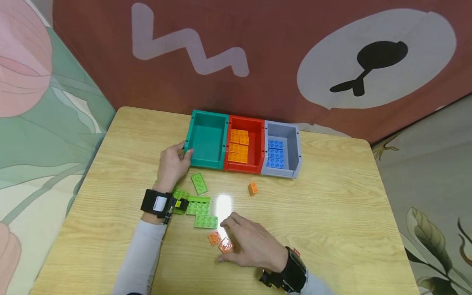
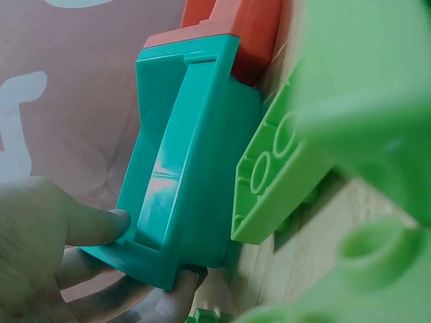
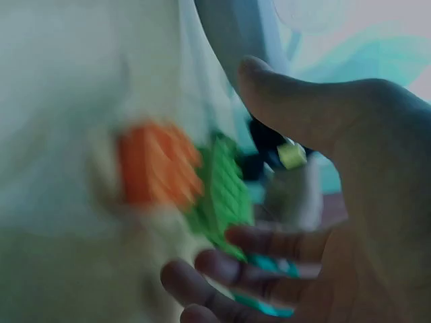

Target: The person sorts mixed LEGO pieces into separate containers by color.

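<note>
My left hand (image 1: 172, 166) grips the left wall of a teal bin (image 1: 209, 141), thumb inside and fingers under the rim in the left wrist view. Its bare bottom shows. Just below, several green toy building bricks (image 1: 205, 221) lie in a rough column, with one green brick (image 1: 199, 183) turned askew nearer the bin. My right hand (image 1: 254, 243) hovers with fingers spread and loosely bent beside two orange bricks (image 1: 214, 238), holding neither. In the blurred right wrist view, orange bricks (image 3: 158, 165) appear beyond the thumb and fingers.
Joined to the teal bin's right are a red bin (image 1: 255, 143) with several orange bricks and a grey-blue bin (image 1: 291, 149) with several blue bricks. A small orange brick (image 1: 252, 188) lies in front of the red bin. The wooden table (image 1: 332, 213) meets a decorated wall behind.
</note>
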The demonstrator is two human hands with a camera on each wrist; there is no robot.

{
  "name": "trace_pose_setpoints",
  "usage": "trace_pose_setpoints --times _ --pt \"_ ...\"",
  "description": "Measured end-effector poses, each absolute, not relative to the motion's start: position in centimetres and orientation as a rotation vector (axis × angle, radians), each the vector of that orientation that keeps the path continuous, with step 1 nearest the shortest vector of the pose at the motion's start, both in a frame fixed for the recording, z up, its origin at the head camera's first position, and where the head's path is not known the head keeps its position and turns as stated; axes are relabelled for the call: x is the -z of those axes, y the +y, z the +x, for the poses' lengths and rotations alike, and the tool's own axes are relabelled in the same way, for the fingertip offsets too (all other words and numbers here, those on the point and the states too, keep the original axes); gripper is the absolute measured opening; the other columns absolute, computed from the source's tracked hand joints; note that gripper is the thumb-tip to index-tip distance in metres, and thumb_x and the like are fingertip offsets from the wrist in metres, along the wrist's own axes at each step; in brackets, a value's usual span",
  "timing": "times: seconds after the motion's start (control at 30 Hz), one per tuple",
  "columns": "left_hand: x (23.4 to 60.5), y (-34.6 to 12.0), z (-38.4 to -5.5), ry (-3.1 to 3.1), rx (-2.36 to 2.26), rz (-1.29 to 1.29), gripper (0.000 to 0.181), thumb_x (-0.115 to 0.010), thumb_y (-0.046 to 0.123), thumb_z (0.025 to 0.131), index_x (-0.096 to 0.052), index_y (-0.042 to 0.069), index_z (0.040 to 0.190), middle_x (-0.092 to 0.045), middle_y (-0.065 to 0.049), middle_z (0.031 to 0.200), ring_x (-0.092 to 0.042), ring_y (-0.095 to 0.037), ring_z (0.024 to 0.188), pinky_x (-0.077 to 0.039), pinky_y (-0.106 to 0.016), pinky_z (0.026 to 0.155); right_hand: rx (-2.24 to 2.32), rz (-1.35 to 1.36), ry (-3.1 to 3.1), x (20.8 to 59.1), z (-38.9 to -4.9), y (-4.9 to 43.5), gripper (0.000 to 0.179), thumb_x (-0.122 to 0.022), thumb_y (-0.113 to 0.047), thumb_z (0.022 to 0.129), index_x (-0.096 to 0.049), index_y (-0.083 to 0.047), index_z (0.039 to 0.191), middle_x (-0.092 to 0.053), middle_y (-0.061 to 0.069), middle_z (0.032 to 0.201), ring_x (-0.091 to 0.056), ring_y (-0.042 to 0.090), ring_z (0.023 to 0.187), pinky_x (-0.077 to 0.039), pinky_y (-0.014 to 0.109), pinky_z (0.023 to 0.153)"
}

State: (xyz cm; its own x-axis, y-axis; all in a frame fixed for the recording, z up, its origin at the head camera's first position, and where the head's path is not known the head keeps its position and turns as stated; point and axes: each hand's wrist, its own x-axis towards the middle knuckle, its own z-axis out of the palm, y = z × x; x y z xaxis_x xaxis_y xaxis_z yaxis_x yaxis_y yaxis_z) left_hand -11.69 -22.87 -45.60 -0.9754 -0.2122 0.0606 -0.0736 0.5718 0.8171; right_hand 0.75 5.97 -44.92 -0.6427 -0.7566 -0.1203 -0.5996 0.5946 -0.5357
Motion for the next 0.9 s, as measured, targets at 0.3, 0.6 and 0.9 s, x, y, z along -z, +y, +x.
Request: trace_pose_setpoints --times 0.3,0.6,0.9 --pt "45.2 -22.9 -12.3 -2.641 1.344 0.221 0.052 -0.063 0.024 0.102 -0.056 -0.002 0.147 -0.061 -0.028 0.139 -0.075 -0.032 0.102 -0.062 -0.045 0.079 0.582 -1.116 2.538 47.2 2.5 4.7 0.065 -0.081 -0.062 0.077 -0.058 -0.014 0.115 -0.045 -0.008 0.099 -0.045 0.006 0.079 -0.040 0.019 0.061" --pt "45.3 -23.0 -12.0 -2.649 1.344 0.244 0.053 -0.064 0.024 0.102 -0.056 -0.002 0.147 -0.062 -0.029 0.139 -0.075 -0.033 0.102 -0.062 -0.045 0.079 0.691 -1.164 2.552 47.3 2.9 5.2 0.030 -0.077 -0.035 0.090 -0.067 -0.017 0.112 -0.056 -0.010 0.103 -0.048 0.004 0.084 -0.045 0.017 0.066" --pt "45.6 -22.9 -11.9 -2.659 1.346 0.263 0.053 -0.063 0.026 0.102 -0.056 -0.001 0.147 -0.061 -0.028 0.139 -0.075 -0.031 0.102 -0.062 -0.046 0.078 1.290 -1.054 2.421 47.0 2.0 6.8 0.027 -0.083 -0.021 0.087 -0.066 -0.014 0.106 -0.063 -0.009 0.102 -0.060 0.010 0.082 -0.056 0.027 0.067"
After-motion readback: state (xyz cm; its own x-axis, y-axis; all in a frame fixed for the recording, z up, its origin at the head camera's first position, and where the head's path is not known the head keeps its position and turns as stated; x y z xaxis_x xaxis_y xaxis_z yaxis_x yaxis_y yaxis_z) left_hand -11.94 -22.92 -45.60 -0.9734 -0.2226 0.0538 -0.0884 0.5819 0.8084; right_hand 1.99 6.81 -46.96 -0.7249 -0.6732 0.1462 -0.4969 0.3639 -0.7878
